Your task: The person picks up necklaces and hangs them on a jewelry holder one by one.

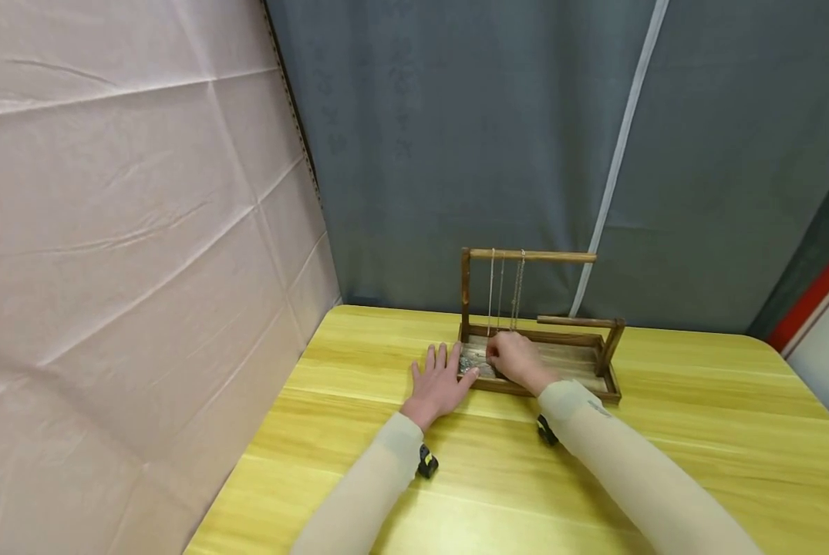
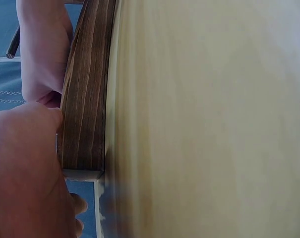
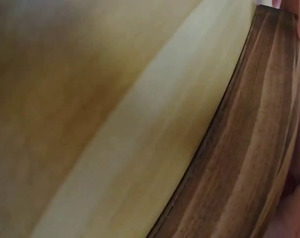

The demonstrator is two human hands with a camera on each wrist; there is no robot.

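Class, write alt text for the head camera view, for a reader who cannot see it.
A person's right hand reaches into the tray of a dark wooden jewellery stand on a yellow wooden table, while the left hand rests flat on the table at the stand's left end. Thin chains hang from the stand's top bar, before a grey curtain.

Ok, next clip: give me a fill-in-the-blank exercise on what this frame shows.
1. The dark wooden jewellery stand sits on a ____ wooden table.
2. Thin chains hang from the stand's ____ bar.
3. The left hand lies flat on the ____.
4. The right hand reaches into the stand's ____.

Missing: yellow; top; table; tray
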